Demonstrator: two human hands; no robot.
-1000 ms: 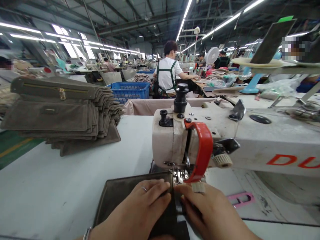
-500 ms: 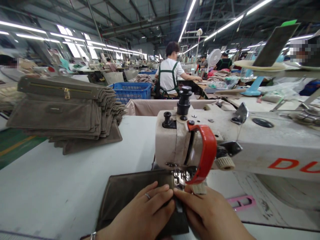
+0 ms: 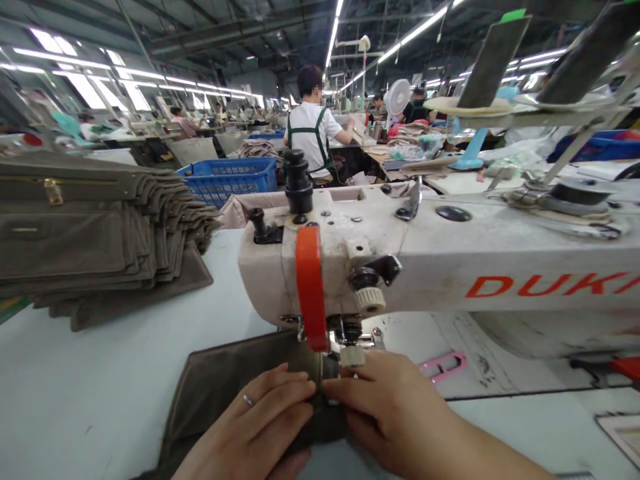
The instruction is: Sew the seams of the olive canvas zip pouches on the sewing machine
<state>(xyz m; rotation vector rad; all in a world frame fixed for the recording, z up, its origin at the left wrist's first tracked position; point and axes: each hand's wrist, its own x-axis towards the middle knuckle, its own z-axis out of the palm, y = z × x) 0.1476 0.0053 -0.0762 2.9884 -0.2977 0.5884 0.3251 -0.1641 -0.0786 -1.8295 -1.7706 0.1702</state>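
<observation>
A dark brown fabric bag panel (image 3: 220, 373) lies on the white table, its far edge under the sewing machine's head (image 3: 270, 267). Flat on its near part rests my left hand (image 3: 265, 420), fingers stretched out and a ring on one of them. My right hand (image 3: 385, 407) has curled fingers at the panel's right side, with the index finger pointing at the seam beside the left fingertips. Its thumb is hidden. Just beyond the fingers is the presser foot area, partly covered by the red guard (image 3: 311, 290).
Stacked brown bag panels with zippers (image 3: 100, 233) stand at the left. A pink thread snipper (image 3: 445, 365) lies right of my right hand. Behind the machine are a blue crate (image 3: 230, 180) and a seated person (image 3: 307, 133). Thread cones (image 3: 493, 63) stand at upper right.
My view has turned right, so the machine and the stack appear farther left. Both hands stay at the panel by the presser foot. The person ahead has moved an arm.
</observation>
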